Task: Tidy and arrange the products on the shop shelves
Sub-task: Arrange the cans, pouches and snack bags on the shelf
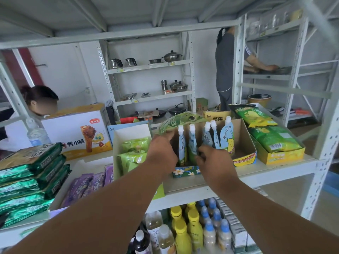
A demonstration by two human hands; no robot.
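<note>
A cardboard display box (244, 136) on the white shelf (271, 167) holds several upright spouted drink pouches (226, 138) with white caps. My left hand (161, 153) grips the box's left edge, its fingers on the green frog-printed header card (181, 120). My right hand (214, 160) pinches the lower part of one pouch (192, 142) in the front row. Both arms reach in from below.
A white box of green snack packs (134, 153) stands left of the display box. Green chip bags in a yellow box (275, 142) lie to the right. Green and purple packets (33, 180) are stacked at left. Bottles (192, 228) fill the shelf below. Two people work behind the shelving.
</note>
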